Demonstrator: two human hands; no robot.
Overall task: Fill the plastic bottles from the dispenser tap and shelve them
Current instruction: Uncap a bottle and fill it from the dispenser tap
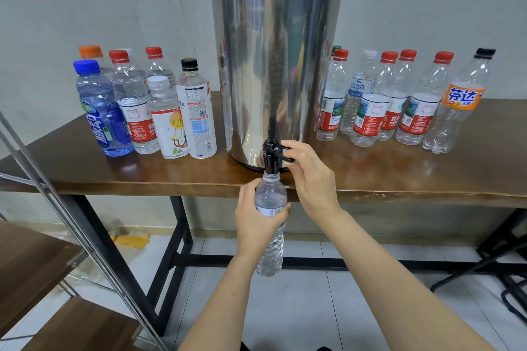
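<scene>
Clear plastic bottle [271, 199]: your left fingers [281, 212] are gripping it under the black tap [269, 161], right fingers [295, 151] pinching the lever [278, 147]; drifting risks spilling.

One dispenser [276, 65], one tap [271, 154], one table [427, 174], seven capped bottles [196, 111] centre left, seven capped bottles [416, 111] centre right, one uncapped bottle [271, 196] lower centre, one left hand [252, 222], one right hand [310, 177].

Dispenser [278, 65] centred on table [399, 177], bottles left [148, 105] and right [399, 100], shelf [34, 259] far left
</scene>
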